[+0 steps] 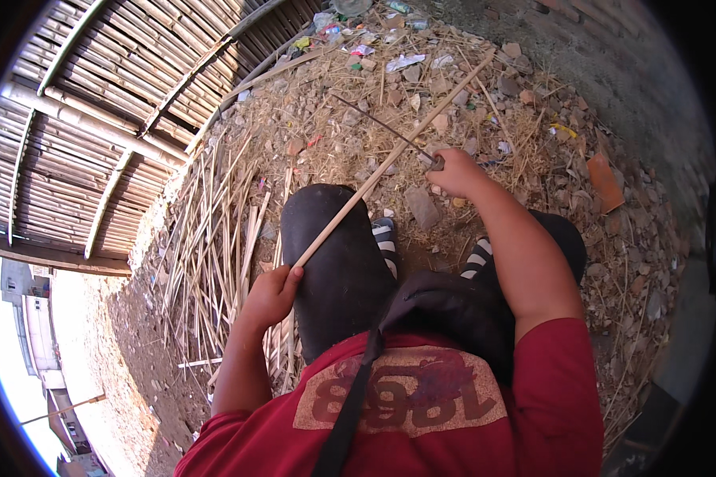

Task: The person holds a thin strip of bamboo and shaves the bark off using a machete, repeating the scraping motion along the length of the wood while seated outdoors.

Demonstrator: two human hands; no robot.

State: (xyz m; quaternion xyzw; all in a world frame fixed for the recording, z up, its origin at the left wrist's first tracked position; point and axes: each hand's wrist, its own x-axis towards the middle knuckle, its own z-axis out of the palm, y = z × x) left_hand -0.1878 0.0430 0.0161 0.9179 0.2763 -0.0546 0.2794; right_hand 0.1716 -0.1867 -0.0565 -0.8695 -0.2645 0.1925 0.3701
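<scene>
My left hand (274, 296) is closed around the near end of a long, pale bamboo strip (356, 199). The strip slants across my left thigh and away to the far right, above the littered ground. In my right hand (457, 172) is the grip of a knife (378, 122) with a long, thin, dark blade pointing to the far left. The blade crosses the strip close to my right fist; whether it cuts in or only passes by it, I cannot tell. My fingers hide most of the knife's handle.
Many split bamboo strips (207, 246) lie in a loose pile left of my legs. A bamboo slat panel (111, 119) stands at the left. Stones, straw and scraps cover the ground, with a broken brick (605, 183) at the right near a wall (612, 71).
</scene>
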